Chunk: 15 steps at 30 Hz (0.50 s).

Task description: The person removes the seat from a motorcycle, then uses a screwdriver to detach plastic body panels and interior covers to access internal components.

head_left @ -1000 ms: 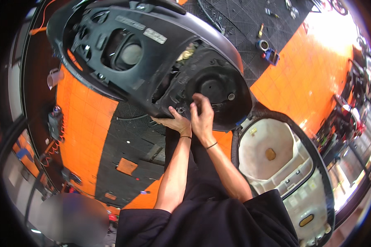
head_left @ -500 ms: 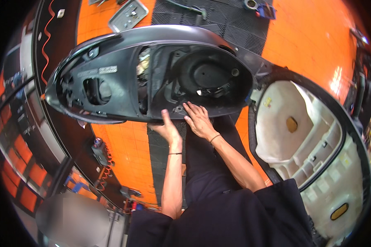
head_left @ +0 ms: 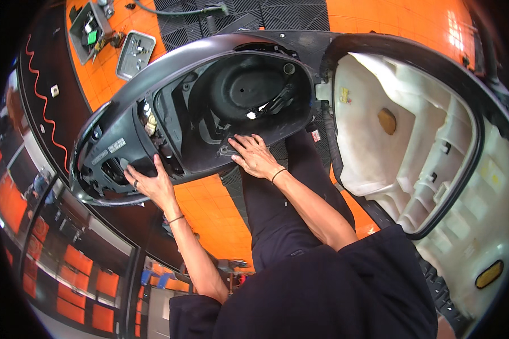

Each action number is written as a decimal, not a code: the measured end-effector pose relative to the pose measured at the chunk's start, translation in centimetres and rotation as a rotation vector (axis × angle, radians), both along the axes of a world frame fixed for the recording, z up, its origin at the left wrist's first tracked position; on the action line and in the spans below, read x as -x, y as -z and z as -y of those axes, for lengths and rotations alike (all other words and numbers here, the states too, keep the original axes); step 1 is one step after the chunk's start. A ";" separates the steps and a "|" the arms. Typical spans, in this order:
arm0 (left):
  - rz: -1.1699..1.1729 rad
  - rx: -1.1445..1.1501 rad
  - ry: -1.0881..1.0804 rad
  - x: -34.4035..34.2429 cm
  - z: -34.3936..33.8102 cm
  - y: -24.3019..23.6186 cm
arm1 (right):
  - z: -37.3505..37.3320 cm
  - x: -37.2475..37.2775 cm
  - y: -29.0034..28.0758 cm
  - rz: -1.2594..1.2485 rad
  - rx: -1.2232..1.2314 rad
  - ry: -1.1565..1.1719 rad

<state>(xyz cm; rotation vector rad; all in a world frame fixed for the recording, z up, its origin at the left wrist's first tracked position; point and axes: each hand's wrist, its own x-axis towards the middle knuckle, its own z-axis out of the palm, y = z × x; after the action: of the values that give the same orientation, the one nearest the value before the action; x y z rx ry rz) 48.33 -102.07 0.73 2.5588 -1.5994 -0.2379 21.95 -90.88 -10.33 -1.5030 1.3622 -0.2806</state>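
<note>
The padded seat (head_left: 379, 110) is already swung up at right, its pale, ribbed plastic underside bared, and the smooth, bowl-shaped black storage tub (head_left: 237, 93) lies in the glossy scooter body (head_left: 158, 68) at centre; a gap (head_left: 154, 127) left of it remains uncovered, and the fastening is unclear. The hands are apart, neither visibly clamped: the left hand (head_left: 155, 183) spreads at the flat panel's (head_left: 133, 135) near edge, the right hand (head_left: 257, 159) rests on the tub's near rim.
</note>
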 end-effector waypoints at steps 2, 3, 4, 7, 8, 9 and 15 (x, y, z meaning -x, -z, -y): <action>0.148 0.106 0.242 1.1 0.1 0.0 | -0.4 -0.2 0.4 0.006 -0.019 0.049; 0.140 0.190 0.393 2.3 0.3 -0.4 | -0.5 -0.3 0.4 0.009 -0.017 0.068; 0.065 0.185 0.576 3.6 0.7 -0.4 | -0.5 -0.3 0.6 0.011 -0.016 0.086; 0.092 0.021 0.800 6.4 2.1 1.4 | -0.5 -0.9 1.2 0.014 -0.037 0.187; 0.137 -0.023 0.782 5.7 2.6 3.0 | 0.1 -0.9 1.3 0.047 -0.169 0.211; 0.192 -0.012 0.791 5.5 2.7 4.1 | 1.2 -0.8 1.6 0.085 -0.298 0.233; 0.314 0.014 0.859 5.2 2.5 6.0 | 6.2 3.3 10.2 -0.410 -0.186 1.355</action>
<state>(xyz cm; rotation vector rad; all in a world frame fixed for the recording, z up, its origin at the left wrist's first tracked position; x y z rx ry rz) 43.14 -104.57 -5.32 1.7913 -2.7119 0.1219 18.69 -97.12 -20.51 -0.2652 2.5012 -0.6620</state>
